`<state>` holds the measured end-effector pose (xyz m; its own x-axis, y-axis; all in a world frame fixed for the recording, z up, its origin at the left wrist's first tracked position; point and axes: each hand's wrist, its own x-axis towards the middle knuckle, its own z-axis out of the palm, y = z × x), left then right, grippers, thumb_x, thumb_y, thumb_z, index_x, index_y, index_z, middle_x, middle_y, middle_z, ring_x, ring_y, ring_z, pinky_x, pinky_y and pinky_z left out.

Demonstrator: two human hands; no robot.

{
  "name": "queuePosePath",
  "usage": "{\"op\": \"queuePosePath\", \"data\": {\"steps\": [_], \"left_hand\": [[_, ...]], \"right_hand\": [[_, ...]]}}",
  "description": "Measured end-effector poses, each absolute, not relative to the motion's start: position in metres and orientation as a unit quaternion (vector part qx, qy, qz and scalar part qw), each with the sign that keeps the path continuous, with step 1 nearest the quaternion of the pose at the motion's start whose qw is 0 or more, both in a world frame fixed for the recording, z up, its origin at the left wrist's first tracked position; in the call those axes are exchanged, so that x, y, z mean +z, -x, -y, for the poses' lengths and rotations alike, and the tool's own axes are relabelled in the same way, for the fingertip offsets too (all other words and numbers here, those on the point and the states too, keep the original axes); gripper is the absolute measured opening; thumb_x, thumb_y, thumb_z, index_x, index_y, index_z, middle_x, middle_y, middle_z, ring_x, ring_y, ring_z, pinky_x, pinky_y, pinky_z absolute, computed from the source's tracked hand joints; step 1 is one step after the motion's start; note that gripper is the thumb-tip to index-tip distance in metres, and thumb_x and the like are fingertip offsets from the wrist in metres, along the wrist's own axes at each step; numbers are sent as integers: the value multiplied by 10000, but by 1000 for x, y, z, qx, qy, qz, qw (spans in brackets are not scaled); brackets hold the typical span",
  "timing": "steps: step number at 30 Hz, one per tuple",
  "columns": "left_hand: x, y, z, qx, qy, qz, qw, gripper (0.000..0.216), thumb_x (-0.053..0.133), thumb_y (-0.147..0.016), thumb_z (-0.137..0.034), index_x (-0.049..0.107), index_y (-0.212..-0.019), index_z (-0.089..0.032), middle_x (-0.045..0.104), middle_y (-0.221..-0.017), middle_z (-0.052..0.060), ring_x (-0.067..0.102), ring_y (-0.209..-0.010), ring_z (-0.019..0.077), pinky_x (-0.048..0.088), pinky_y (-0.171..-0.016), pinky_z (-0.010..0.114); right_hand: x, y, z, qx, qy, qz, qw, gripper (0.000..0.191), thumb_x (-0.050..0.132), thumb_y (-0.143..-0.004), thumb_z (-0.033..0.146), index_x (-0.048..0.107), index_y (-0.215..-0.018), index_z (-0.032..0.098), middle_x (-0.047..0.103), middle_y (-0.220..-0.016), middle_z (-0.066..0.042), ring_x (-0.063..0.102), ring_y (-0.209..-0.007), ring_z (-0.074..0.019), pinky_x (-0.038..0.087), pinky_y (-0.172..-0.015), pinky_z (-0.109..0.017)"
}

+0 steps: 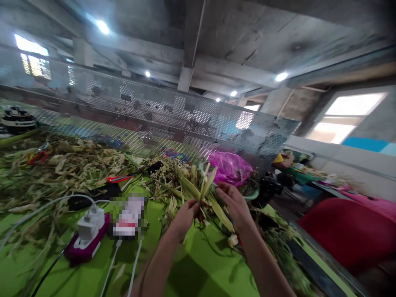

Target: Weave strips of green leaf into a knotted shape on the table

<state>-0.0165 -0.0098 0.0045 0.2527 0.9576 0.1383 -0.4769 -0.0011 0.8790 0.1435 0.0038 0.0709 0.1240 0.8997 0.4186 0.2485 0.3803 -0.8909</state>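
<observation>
My left hand (pixel 187 215) is closed on a small bunch of pale yellow-green leaf strips (pixel 208 181), which look like corn husk. The strips fan upward from its pinched fingers. Just to the right, my right hand (pixel 235 203) is raised with its fingers loosely bent and apart; nothing shows in it. Beneath and between the hands, a long green stalk (pixel 221 214) runs toward a cut pale end (pixel 232 240). Behind the hands lies a heap of dry leaves and husks (pixel 167 181). Some fingertips of my left hand are hidden by the strips.
On the green tabletop (pixel 192 264) are a phone (pixel 129 216), a purple power strip (pixel 88 243) with white plugs, and a red cutter (pixel 120 178). Red-handled scissors (pixel 38 157) lie in husks. A pink bag (pixel 232 167) sits behind, before a perforated screen (pixel 173 111). A red chair (pixel 352 231) stands right.
</observation>
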Motion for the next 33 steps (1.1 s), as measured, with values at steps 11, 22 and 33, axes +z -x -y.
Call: {"op": "queuePosePath", "data": {"steps": [11, 22, 33], "left_hand": [[7, 6, 19, 537, -396, -264, 697, 283, 727, -703, -392, 678, -841, -150, 620, -714, 31, 544, -633, 130, 456, -708, 283], [11, 13, 18, 614, -321, -254, 674, 300, 756, -662, -406, 622, -780, -165, 591, -738, -2, 525, -650, 102, 432, -670, 231], [10, 9, 18, 548, -437, -311, 642, 247, 699, -713, -386, 607, -678, -160, 514, -585, -20, 408, -533, 90, 309, -538, 229]], "right_hand": [[39, -131, 2, 464, 393, 545, 577, 356, 735, -727, 330, 637, -1054, 231, 691, -965, -29, 631, -869, -173, 494, -791, -289], [32, -124, 12, 376, 487, 586, 527, 282, 755, -666, 430, 684, -755, 172, 658, -708, -23, 571, -678, -169, 464, -671, -296], [39, -135, 13, 374, 436, 564, 593, 317, 683, -765, 431, 636, -973, 197, 652, -866, -33, 564, -784, -180, 458, -734, -293]]}}
